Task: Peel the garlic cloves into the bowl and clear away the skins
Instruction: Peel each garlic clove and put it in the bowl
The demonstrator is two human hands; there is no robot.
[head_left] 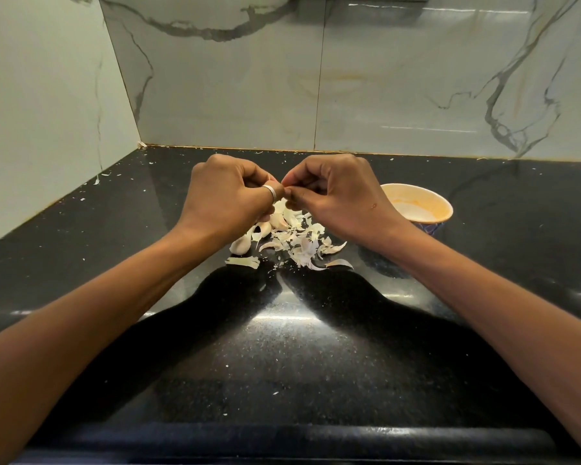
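My left hand [227, 196] and my right hand [336, 193] meet above the black counter, their fingertips pinching a garlic clove [271, 180] that is almost wholly hidden between them. A ring sits on a left finger. Below the hands lies a heap of pale garlic skins [302, 241], with several unpeeled cloves [240, 245] at its left side. An orange-rimmed bowl [445, 208] stands to the right, partly behind my right hand; I cannot tell what it holds.
The black speckled counter [282, 347] runs to a rounded front edge. Marble-patterned walls close it off at the back and the left. Tiny skin flecks are scattered over the counter.
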